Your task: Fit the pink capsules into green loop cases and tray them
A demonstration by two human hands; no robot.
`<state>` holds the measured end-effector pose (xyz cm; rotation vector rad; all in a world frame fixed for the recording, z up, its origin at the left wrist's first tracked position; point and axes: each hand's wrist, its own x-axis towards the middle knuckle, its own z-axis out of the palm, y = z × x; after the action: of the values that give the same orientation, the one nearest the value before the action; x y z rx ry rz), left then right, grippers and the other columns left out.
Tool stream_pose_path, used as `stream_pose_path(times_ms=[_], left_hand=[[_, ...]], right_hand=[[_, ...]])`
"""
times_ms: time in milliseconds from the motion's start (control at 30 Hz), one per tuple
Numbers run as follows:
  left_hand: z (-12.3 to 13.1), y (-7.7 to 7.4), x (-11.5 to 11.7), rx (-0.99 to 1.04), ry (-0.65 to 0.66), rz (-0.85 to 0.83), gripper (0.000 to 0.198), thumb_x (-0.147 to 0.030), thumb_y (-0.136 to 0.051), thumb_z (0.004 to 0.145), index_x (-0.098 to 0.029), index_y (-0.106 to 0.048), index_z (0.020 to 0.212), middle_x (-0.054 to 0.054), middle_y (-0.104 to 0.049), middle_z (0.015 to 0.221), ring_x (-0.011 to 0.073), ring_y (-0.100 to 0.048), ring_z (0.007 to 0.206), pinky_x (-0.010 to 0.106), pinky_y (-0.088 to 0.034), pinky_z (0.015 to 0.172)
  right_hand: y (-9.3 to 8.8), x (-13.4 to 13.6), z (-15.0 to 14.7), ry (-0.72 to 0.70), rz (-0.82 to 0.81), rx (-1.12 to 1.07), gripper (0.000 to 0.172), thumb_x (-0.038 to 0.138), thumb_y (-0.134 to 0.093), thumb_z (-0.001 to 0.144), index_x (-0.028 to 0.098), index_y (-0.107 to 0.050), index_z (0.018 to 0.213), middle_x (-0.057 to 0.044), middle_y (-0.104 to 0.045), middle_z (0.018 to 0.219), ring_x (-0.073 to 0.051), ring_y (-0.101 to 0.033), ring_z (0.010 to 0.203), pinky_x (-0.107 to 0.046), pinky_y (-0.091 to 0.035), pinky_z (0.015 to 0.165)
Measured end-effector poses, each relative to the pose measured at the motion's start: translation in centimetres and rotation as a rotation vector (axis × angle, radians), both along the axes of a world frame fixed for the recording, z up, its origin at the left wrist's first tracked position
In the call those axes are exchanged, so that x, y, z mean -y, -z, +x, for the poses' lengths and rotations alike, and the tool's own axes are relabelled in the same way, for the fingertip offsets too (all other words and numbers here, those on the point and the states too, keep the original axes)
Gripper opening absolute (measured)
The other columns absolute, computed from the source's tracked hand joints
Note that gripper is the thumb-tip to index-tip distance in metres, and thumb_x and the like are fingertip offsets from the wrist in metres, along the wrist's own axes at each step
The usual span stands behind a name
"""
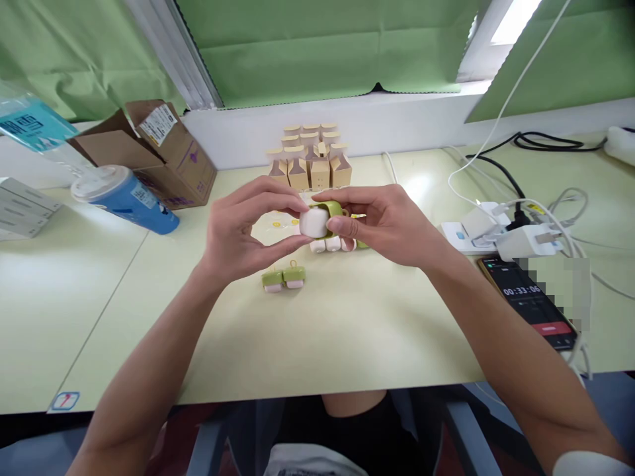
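Above the table, my left hand point(248, 228) pinches a small rounded white piece point(313, 223) between thumb and fingertips. My right hand point(384, 218) grips a green cover point(335, 213) with a small ring, and the white piece sits partly inside it. Just below lie two pieces with green tops point(284, 276) and pale bottoms, each with a ring on top. Partly hidden behind my hands, several more white pieces point(333, 244) stand in a row, with a bit of green beside them. Clear packets with yellow marks lie behind my left fingers.
Several small open cardboard boxes point(308, 162) stand by the wall. At left are a larger open carton point(171, 155), a blue lidded cup point(131, 198) and a tilted clear bottle point(37, 129). On the right, a phone point(528, 301) lies near a power strip point(461, 237) with chargers and cables.
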<state>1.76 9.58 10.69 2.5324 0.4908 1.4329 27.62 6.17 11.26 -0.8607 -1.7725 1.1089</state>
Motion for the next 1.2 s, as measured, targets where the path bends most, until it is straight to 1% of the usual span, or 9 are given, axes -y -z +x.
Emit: stream_pose_path(times_ms=[100, 200, 367, 500, 600, 767, 933, 1067, 1200], left_hand=[[-0.1, 0.4, -0.2, 0.0, -0.033, -0.012, 0.04, -0.054, -0.092, 0.089, -0.036, -0.077, 0.122, 0.004, -0.078, 0.111, 0.0217, -0.079, 0.101, 0.04, -0.072, 0.088], [-0.1, 0.4, -0.2, -0.043, -0.047, -0.038, 0.047, -0.057, -0.09, 0.09, -0.037, -0.072, 0.129, 0.006, -0.076, 0.124, 0.024, -0.078, 0.113, 0.039, -0.073, 0.09], [0.3, -0.6, 0.8, -0.184, -0.008, -0.002, 0.033, -0.047, -0.081, 0.1, -0.034, -0.073, 0.129, 0.01, -0.071, 0.149, 0.03, -0.072, 0.138, 0.048, -0.067, 0.113], [0.7, -0.8, 1.6, -0.235, -0.003, 0.023, 0.03, -0.04, -0.078, 0.103, -0.031, -0.065, 0.129, 0.011, -0.072, 0.151, 0.0315, -0.068, 0.146, 0.053, -0.066, 0.114], [1.0, -0.6, 1.7, -0.145, -0.011, 0.131, 0.031, -0.032, -0.079, 0.102, -0.029, -0.062, 0.128, 0.01, -0.075, 0.144, 0.0282, -0.074, 0.136, 0.047, -0.069, 0.106], [1.4, -0.3, 1.9, -0.084, -0.202, 0.275, 0.03, -0.03, -0.085, 0.098, -0.032, -0.069, 0.124, 0.003, -0.076, 0.13, 0.022, -0.079, 0.112, 0.038, -0.068, 0.093], [1.6, 0.0, 2.1, -0.017, -0.215, 0.235, 0.021, -0.036, -0.082, 0.1, -0.036, -0.075, 0.119, 0.001, -0.076, 0.13, 0.0219, -0.08, 0.112, 0.039, -0.068, 0.094], [1.6, 0.3, 1.8, -0.089, -0.22, 0.085, 0.018, -0.048, -0.08, 0.101, -0.035, -0.076, 0.113, 0.001, -0.079, 0.13, 0.0239, -0.081, 0.112, 0.04, -0.07, 0.089], [1.9, 0.9, 1.7, -0.064, -0.198, 0.1, 0.015, -0.045, -0.077, 0.103, -0.035, -0.078, 0.114, 0.0, -0.081, 0.126, 0.0231, -0.082, 0.108, 0.042, -0.071, 0.092]], right_hand=[[-0.1, 0.1, -0.2, -0.011, 0.029, 0.015, 0.056, 0.067, -0.08, 0.095, 0.026, -0.083, 0.134, -0.005, -0.077, 0.095, -0.019, -0.069, 0.082, -0.034, -0.057, 0.068], [-0.3, 0.0, -0.2, -0.061, 0.036, 0.018, 0.056, 0.066, -0.075, 0.1, 0.024, -0.081, 0.136, -0.004, -0.074, 0.092, -0.019, -0.067, 0.084, -0.033, -0.054, 0.069], [0.0, -0.3, 0.4, -0.137, -0.084, -0.065, 0.057, 0.063, -0.08, 0.098, 0.028, -0.068, 0.141, 0.002, -0.069, 0.088, -0.014, -0.059, 0.073, -0.029, -0.05, 0.064], [0.4, -0.4, 0.3, -0.163, -0.146, -0.124, 0.057, 0.064, -0.08, 0.097, 0.031, -0.059, 0.139, 0.002, -0.072, 0.095, -0.013, -0.061, 0.071, -0.029, -0.056, 0.068], [0.4, -0.1, -0.3, -0.141, -0.131, -0.122, 0.058, 0.059, -0.085, 0.094, 0.032, -0.06, 0.138, -0.002, -0.075, 0.109, -0.016, -0.07, 0.082, -0.033, -0.063, 0.075], [0.2, 0.7, -1.4, -0.023, -0.033, -0.136, 0.049, 0.055, -0.086, 0.093, 0.03, -0.071, 0.132, -0.008, -0.071, 0.134, -0.023, -0.077, 0.102, -0.041, -0.071, 0.087], [0.4, 1.1, -1.9, 0.079, 0.03, -0.122, 0.041, 0.05, -0.084, 0.094, 0.028, -0.076, 0.129, -0.007, -0.074, 0.126, -0.026, -0.078, 0.107, -0.043, -0.071, 0.089], [0.4, 1.6, -2.2, 0.114, 0.019, -0.087, 0.037, 0.044, -0.083, 0.095, 0.028, -0.076, 0.127, -0.006, -0.076, 0.115, -0.025, -0.079, 0.098, -0.041, -0.07, 0.081], [0.2, 2.0, -2.6, 0.17, -0.016, -0.087, 0.029, 0.037, -0.084, 0.092, 0.027, -0.078, 0.119, -0.006, -0.077, 0.103, -0.025, -0.079, 0.09, -0.042, -0.069, 0.076]])
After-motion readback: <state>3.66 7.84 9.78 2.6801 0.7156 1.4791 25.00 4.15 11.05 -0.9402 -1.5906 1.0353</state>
